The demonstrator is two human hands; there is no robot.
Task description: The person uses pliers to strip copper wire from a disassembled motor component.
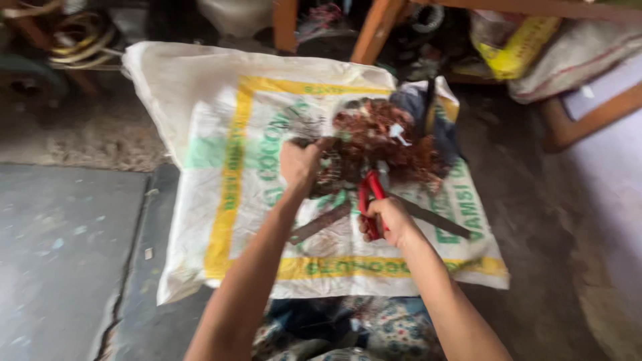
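On the sack [221,200], my left hand [299,165] clenches springy tangled copper wire [381,137]; right hand [388,220] grasps red cutter handles [370,197].

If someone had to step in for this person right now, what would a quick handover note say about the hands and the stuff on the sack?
Left hand: gripping the edge of the tangled reddish-brown copper wire bundle.
Right hand: closed around the red-handled cutting pliers, jaws pointing into the bundle.
Where things are: the bundle lies on the white woven sack with yellow border, spread on the floor. Two dark flat metal strips lie on the sack near the hands.
Done: the picture is blurred, so cut pieces cannot be made out.
Left: the bundle looks like one large tangled mass.
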